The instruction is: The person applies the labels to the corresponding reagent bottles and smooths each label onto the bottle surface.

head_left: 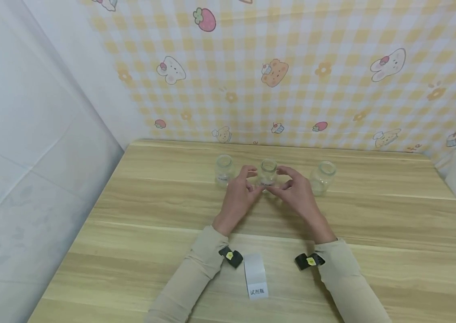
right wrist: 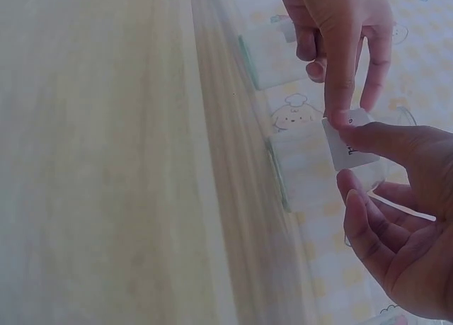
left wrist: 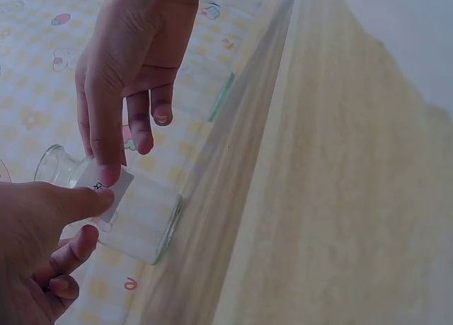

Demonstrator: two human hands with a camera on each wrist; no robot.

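Observation:
A small clear glass jar (head_left: 269, 166) stands upright on the table between both hands. My left hand (head_left: 237, 195) holds its left side, and my right hand (head_left: 298, 195) holds its right side, index fingers reaching around behind. Both thumbs meet at the front, where they press a white label (right wrist: 345, 154) with dark handwriting against the glass. The thumbs cover part of that writing. In the left wrist view, the label (left wrist: 122, 190) lies on the jar's side, and the jar's base (left wrist: 168, 233) meets the wood.
Another glass jar (head_left: 224, 167) with a written label stands to the left; a third jar (head_left: 323, 176) stands to the right. Between the forearms lies a white paper strip (head_left: 255, 269) with handwriting at its near end. A yellow checked cloth (head_left: 300, 98) hangs behind the wooden table (head_left: 131, 215).

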